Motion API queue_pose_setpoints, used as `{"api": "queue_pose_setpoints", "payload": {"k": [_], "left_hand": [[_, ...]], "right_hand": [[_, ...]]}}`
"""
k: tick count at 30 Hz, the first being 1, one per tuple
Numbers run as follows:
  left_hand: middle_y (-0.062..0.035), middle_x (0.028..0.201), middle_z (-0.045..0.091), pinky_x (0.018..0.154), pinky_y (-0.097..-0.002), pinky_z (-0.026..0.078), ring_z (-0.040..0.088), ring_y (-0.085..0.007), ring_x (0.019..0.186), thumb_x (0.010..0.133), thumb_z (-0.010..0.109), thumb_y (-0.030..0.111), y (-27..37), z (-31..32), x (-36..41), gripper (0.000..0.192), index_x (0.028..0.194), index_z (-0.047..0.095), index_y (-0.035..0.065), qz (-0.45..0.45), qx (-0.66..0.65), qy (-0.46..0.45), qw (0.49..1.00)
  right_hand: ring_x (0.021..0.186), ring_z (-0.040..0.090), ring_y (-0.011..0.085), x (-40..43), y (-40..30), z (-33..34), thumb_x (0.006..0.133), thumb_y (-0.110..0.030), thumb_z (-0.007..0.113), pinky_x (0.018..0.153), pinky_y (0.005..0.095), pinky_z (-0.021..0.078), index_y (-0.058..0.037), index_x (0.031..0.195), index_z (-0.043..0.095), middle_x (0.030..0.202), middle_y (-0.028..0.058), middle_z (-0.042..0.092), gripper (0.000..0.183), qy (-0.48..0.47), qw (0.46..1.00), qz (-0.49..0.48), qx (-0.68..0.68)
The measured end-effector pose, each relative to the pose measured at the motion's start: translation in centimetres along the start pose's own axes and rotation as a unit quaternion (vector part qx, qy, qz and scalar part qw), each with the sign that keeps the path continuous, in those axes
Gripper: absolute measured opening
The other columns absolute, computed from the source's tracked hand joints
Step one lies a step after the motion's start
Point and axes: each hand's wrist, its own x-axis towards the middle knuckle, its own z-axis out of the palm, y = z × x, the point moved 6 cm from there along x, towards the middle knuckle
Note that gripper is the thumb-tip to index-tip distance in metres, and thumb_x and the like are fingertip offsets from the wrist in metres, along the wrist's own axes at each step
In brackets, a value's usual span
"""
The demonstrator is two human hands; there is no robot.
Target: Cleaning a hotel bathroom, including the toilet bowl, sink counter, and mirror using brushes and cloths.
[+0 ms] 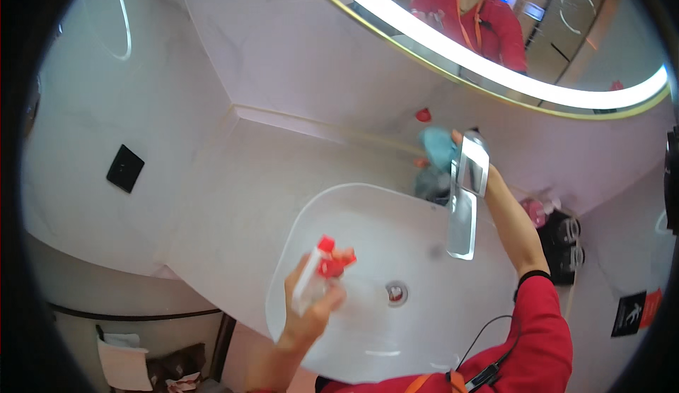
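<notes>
My left hand (313,308) is wrapped around a spray bottle (306,281) with a red trigger head, held above the left part of the white washbasin (289,239). The bottle's lower part is blurred and partly covered by my fingers. Behind the chrome faucet (462,223), my right hand (457,137) holds a blue cloth (439,146) close to the wall. The faucet hides much of this hand. A drain (396,293) with something reddish in it sits in the basin floor.
A lit round mirror (488,72) hangs above the faucet. Right of the basin are a pink bottle (534,211) and clear glasses (572,231) by a black holder. A small red item (423,115) shows at the back wall. A black wall plate (125,169) is at left.
</notes>
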Motion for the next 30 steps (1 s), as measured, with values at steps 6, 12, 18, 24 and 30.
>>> {"api": "queue_pose_setpoints", "payload": {"k": [6, 12, 18, 24, 30], "left_hand": [[-0.0113, 0.097, 0.056, 0.090, -0.0410, 0.039, 0.052, -0.0326, 0.107, 0.059, 0.042, -0.008, -0.7, -0.7, 2.0, 0.041, 0.099, 0.049, 0.0016, -0.032, 0.007, -0.055, 0.998], [-0.0114, 0.098, 0.054, 0.091, -0.0442, 0.039, 0.050, -0.0362, 0.110, 0.058, 0.045, -0.006, -1.8, -1.7, 3.6, 0.040, 0.097, 0.047, 0.0043, -0.052, 0.024, 0.003, 0.998], [-0.0134, 0.101, 0.053, 0.093, -0.0456, 0.037, 0.050, -0.0351, 0.109, 0.059, 0.051, -0.002, -2.9, -4.6, 4.5, 0.043, 0.101, 0.044, 0.0037, 0.030, -0.003, 0.041, 0.999], [-0.0121, 0.104, 0.052, 0.094, -0.0452, 0.036, 0.048, -0.0335, 0.112, 0.063, 0.052, 0.001, -2.0, -3.5, 5.0, 0.039, 0.101, 0.045, 0.0033, 0.019, -0.021, 0.071, 0.997], [-0.0112, 0.105, 0.052, 0.095, -0.0415, 0.035, 0.047, -0.0322, 0.114, 0.064, 0.049, -0.001, -1.5, -4.1, 4.7, 0.045, 0.109, 0.047, 0.0021, 0.002, -0.017, 0.109, 0.994]], "right_hand": [[0.098, 0.056, 0.0405, 2.0, 2.9, -3.2, 0.084, -0.041, 0.047, 0.099, 0.0471, 0.0320, 0.0056, 0.101, 0.057, 0.111, 0.0225, 0.055, 0.051, -0.120, 0.619, 0.012, -0.776], [0.098, 0.057, 0.0367, 3.8, 0.2, 5.7, 0.081, -0.019, 0.055, 0.094, 0.0454, 0.0389, 0.0044, 0.096, 0.061, 0.107, 0.0234, 0.057, 0.028, -0.351, 0.823, 0.391, -0.216], [0.092, 0.060, 0.0317, 3.3, -0.1, 7.1, 0.084, -0.015, 0.056, 0.081, 0.0422, 0.0473, 0.0068, 0.091, 0.061, 0.094, 0.0213, 0.062, 0.024, -0.347, 0.806, 0.013, -0.480], [0.089, 0.059, 0.0241, 1.7, 0.8, 5.0, 0.087, -0.014, 0.050, 0.082, 0.0341, 0.0466, 0.0055, 0.105, 0.056, 0.097, 0.0159, 0.061, 0.027, -0.136, 0.604, 0.163, -0.768], [0.095, 0.056, 0.0229, -5.4, 0.9, 4.1, 0.084, -0.010, 0.053, 0.091, 0.0337, 0.0405, 0.0014, 0.107, 0.055, 0.095, 0.0129, 0.060, 0.025, 0.133, 0.877, 0.152, -0.436]]}}
